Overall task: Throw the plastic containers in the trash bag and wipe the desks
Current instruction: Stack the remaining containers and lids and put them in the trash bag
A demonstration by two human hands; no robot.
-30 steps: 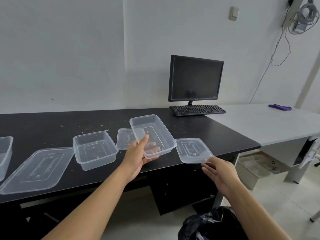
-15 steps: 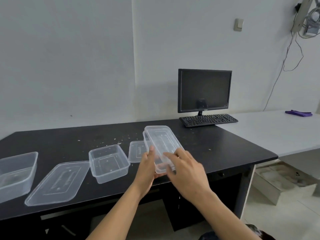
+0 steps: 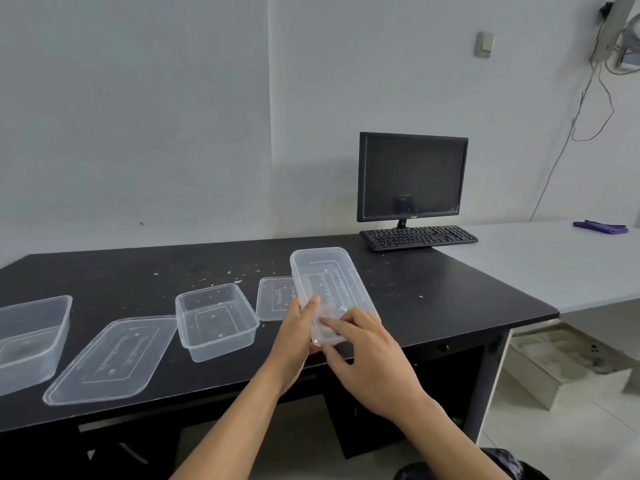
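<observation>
Gripping an empty lidded tub (image 3: pixel 332 278) over the surface's (image 3: pixel 450 299) front edge: left hand (image 3: pixel 294 337) clasps beneath, right hand (image 3: pixel 367 355) pinches its near end.

Both hands, left hand (image 3: pixel 294 337) and right hand (image 3: pixel 367 358), hold the lidded container (image 3: pixel 329 282) over the black desk's (image 3: pixel 433 306) near edge. Toward 9 o'clock the front strip is crowded by a close-set row: small lid (image 3: pixel 275 299), open container (image 3: pixel 216 320), large lid (image 3: pixel 110 358), and a second open container (image 3: pixel 27 337). Toward 3 o'clock the top lies bare to its end. From 10 to 12 o'clock only crumbs (image 3: pixel 239 280) dot the surface. At 1 o'clock the keyboard (image 3: pixel 419 237) and monitor (image 3: pixel 412 176) block the back. At 5 o'clock open floor leads to the trash bag (image 3: pixel 502 462).
</observation>
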